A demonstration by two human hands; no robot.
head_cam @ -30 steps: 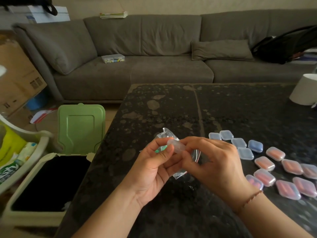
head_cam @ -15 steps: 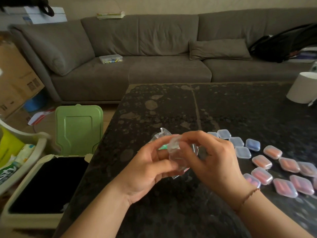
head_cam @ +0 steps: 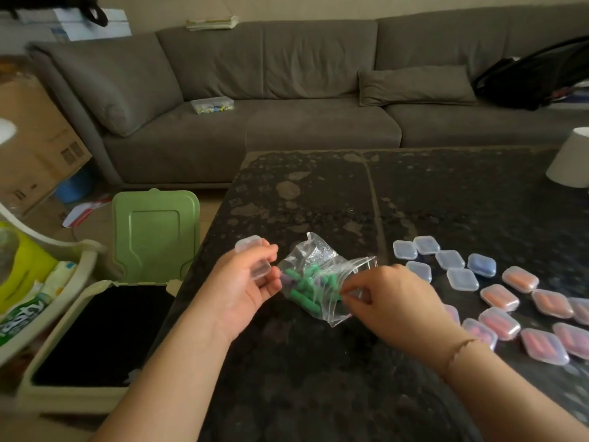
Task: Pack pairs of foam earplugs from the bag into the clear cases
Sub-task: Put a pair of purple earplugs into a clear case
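1. Clear plastic bag [head_cam: 322, 282]: lies crumpled on the dark speckled counter [head_cam: 462, 199], mouth turned to the right. Contents: green foam earplugs [head_cam: 304, 283], with a few purple ones among them.
2. Right hand [head_cam: 392, 301]: at the bag's mouth, fingertips pinched together on the plastic there; whether an earplug is between them cannot be told.
3. Open clear case [head_cam: 255, 258]: held in the left hand [head_cam: 245, 285] just left of the bag, hinged lid standing up, fingers curled round its lower half. No contents can be made out.
4. Clear cases, apparently empty [head_cam: 439, 261]: a small cluster on the counter to the right of the bag, lids closed.
5. Blue-filled case [head_cam: 482, 265]: one, at the right edge of that cluster.
6. Pink-filled cases [head_cam: 522, 309]: closed, laid in rough rows further right and nearer the right wrist, each holding pink or orange earplugs.
7. White cylinder [head_cam: 570, 161]: far right of the counter, partly cut off.
8. Bin with raised green lid [head_cam: 156, 234]: on the floor left of the counter, interior dark.
9. Grey sofa [head_cam: 287, 100]: behind the counter, bearing a small clear box [head_cam: 212, 105] of coloured bits and a cushion [head_cam: 414, 86].
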